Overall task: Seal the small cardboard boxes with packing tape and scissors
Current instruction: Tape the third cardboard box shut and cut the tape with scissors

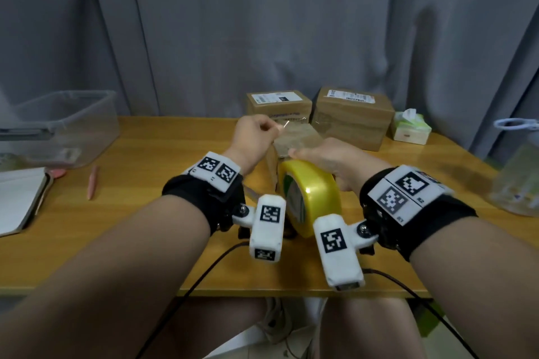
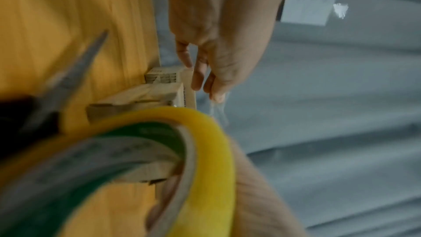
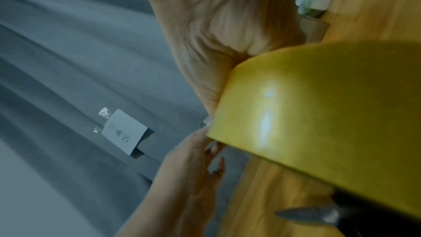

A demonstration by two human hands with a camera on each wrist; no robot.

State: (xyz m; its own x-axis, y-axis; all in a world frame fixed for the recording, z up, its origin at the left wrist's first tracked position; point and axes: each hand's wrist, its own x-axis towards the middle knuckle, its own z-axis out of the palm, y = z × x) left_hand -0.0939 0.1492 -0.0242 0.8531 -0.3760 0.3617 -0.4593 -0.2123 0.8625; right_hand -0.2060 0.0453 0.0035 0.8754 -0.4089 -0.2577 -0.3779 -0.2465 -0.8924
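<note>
A small brown cardboard box (image 1: 294, 137) stands mid-table. My right hand (image 1: 306, 154) grips a yellow packing tape roll (image 1: 309, 198) upright just in front of the box; the right wrist view shows the palm against the tape roll (image 3: 318, 114). My left hand (image 1: 272, 128) pinches the clear tape end (image 1: 283, 125) and holds it stretched above the box. In the left wrist view the fingertips (image 2: 214, 95) hold the tape strip (image 2: 217, 111) over the box (image 2: 141, 100). Scissors (image 2: 68, 78) lie on the table beside the roll, mostly hidden under my left wrist in the head view.
Two larger cardboard boxes (image 1: 278, 103) (image 1: 353, 116) stand at the back against a grey curtain, with a tissue box (image 1: 411, 125) to their right. A clear plastic bin (image 1: 58, 125), a notebook (image 1: 20, 198) and a pink pen (image 1: 92, 182) are on the left. A clear jar (image 1: 519, 178) stands far right.
</note>
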